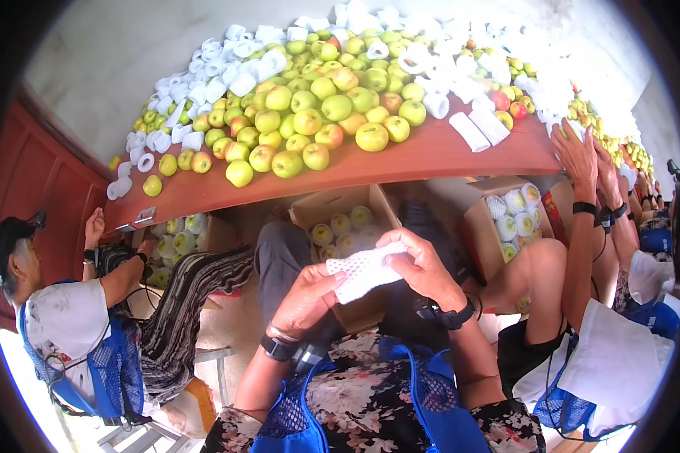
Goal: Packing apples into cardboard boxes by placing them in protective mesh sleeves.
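Between my two hands I hold a white foam fruit net (pixel 365 273), stretched flat above my lap. My left hand (pixel 309 294) pinches its left end with thumb and fingers. At the other end, my right hand (pixel 422 263) grips the net, its thumb pressed on the foam. Below and beyond the net stands an open cardboard box (pixel 348 204) between my knees, holding apples in foam nets (pixel 340 223). On the red table ahead lies a large heap of green-yellow apples (pixel 317 107), some with a red blush.
More white foam nets (pixel 209 62) surround the heap, and two flat ones (pixel 479 129) lie near the table's (pixel 408 164) edge. Co-workers sit left (pixel 79 328) and right (pixel 612 357). Other boxes of wrapped apples stand under the table at right (pixel 501 215) and left (pixel 215 235).
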The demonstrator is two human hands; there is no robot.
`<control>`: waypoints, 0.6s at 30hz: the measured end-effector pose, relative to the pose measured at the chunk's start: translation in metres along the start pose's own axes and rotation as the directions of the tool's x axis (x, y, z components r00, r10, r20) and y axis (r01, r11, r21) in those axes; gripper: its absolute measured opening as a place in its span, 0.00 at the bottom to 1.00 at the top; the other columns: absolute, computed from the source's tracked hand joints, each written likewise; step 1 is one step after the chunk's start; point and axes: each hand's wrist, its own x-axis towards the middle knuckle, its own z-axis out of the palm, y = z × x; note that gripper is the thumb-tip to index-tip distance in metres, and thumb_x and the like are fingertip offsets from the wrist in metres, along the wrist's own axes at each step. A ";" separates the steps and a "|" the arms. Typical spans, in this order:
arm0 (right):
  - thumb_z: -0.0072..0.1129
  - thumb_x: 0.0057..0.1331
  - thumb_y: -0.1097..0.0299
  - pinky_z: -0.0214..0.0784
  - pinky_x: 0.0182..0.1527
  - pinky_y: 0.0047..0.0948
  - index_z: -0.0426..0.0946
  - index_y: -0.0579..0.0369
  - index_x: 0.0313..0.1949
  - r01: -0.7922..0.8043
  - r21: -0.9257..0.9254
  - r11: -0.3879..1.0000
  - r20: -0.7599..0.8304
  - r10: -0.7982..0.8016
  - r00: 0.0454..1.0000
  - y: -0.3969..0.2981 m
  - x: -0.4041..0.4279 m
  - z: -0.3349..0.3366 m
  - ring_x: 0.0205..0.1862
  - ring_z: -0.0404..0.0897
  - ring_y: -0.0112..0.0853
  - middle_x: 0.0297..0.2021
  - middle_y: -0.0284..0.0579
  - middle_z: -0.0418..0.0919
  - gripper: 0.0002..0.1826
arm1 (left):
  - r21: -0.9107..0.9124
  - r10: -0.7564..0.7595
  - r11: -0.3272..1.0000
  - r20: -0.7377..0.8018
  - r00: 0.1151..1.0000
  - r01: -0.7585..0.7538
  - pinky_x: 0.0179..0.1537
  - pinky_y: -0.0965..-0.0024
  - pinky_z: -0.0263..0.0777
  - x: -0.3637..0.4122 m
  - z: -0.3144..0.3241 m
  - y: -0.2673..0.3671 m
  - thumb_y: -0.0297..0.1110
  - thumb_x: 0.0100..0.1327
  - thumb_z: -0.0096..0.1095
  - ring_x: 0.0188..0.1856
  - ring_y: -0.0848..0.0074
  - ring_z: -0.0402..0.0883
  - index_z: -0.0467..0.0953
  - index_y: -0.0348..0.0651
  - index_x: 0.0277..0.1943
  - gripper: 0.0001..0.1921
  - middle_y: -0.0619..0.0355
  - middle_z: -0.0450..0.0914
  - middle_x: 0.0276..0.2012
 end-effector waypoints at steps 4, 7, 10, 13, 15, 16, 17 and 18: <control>0.52 0.58 0.79 0.68 0.46 0.25 0.65 0.58 0.53 0.078 -0.219 0.973 -0.008 -0.082 0.997 -0.001 0.001 0.010 0.41 0.77 0.26 0.40 0.43 0.76 0.21 | 0.004 -0.055 0.998 -0.039 0.998 0.055 0.59 0.64 0.67 -0.001 0.007 -0.006 0.31 0.66 0.54 0.54 0.68 0.76 0.70 0.30 0.55 0.18 0.49 0.76 0.52; 0.54 0.57 0.79 0.68 0.48 0.27 0.64 0.57 0.56 -0.021 0.007 1.000 -0.068 0.021 0.997 -0.004 0.006 0.006 0.44 0.77 0.29 0.43 0.44 0.76 0.25 | -0.038 -0.159 0.987 -0.018 0.987 0.158 0.58 0.64 0.67 0.004 -0.006 -0.009 0.34 0.66 0.55 0.54 0.68 0.76 0.69 0.30 0.55 0.19 0.49 0.76 0.52; 0.57 0.57 0.77 0.64 0.53 0.31 0.59 0.55 0.60 0.123 -0.065 0.990 -0.134 -0.130 0.982 0.009 0.014 0.013 0.53 0.71 0.32 0.52 0.47 0.70 0.31 | -0.216 -0.101 0.972 -0.023 0.995 0.093 0.60 0.63 0.64 0.015 0.000 -0.013 0.44 0.70 0.43 0.56 0.66 0.73 0.65 0.31 0.59 0.25 0.50 0.72 0.56; 0.61 0.56 0.75 0.62 0.57 0.34 0.58 0.57 0.61 0.087 -0.131 0.988 -0.418 -0.135 0.898 0.010 0.019 0.006 0.59 0.67 0.33 0.59 0.48 0.65 0.34 | -0.280 -0.016 0.960 -0.083 0.996 -0.008 0.64 0.61 0.57 0.019 0.012 -0.006 0.53 0.71 0.30 0.61 0.64 0.67 0.58 0.33 0.63 0.31 0.49 0.67 0.61; 0.64 0.54 0.72 0.62 0.55 0.33 0.63 0.58 0.56 0.025 -0.307 0.951 -0.392 -0.150 0.908 -0.002 0.015 -0.003 0.57 0.69 0.32 0.54 0.47 0.70 0.31 | -0.421 0.063 0.902 -0.097 0.993 -0.098 0.65 0.61 0.56 0.020 0.017 -0.003 0.55 0.71 0.30 0.62 0.64 0.66 0.59 0.33 0.63 0.32 0.48 0.67 0.60; 0.66 0.53 0.70 0.63 0.55 0.33 0.64 0.59 0.54 0.049 -0.289 0.956 -0.277 -0.132 0.952 -0.009 0.014 0.006 0.55 0.70 0.34 0.52 0.48 0.71 0.30 | -0.388 0.046 0.917 -0.138 0.989 -0.097 0.65 0.61 0.55 0.021 0.010 -0.010 0.62 0.67 0.34 0.62 0.62 0.66 0.60 0.33 0.62 0.38 0.49 0.68 0.60; 0.67 0.52 0.68 0.63 0.54 0.34 0.66 0.59 0.52 0.071 -0.268 0.961 -0.157 -0.116 0.981 -0.012 0.013 0.021 0.54 0.71 0.36 0.49 0.49 0.72 0.29 | -0.385 0.051 0.917 -0.140 0.989 -0.101 0.65 0.61 0.55 0.021 0.006 -0.017 0.62 0.67 0.34 0.62 0.62 0.66 0.60 0.33 0.62 0.38 0.49 0.68 0.60; 0.68 0.51 0.67 0.62 0.55 0.37 0.65 0.60 0.52 0.190 -0.430 0.883 -0.095 -0.253 0.963 -0.004 0.011 0.032 0.52 0.72 0.44 0.47 0.54 0.72 0.30 | -0.366 0.047 0.925 -0.156 0.987 -0.102 0.64 0.61 0.56 0.024 0.008 -0.024 0.63 0.67 0.34 0.61 0.63 0.67 0.61 0.33 0.61 0.37 0.50 0.69 0.59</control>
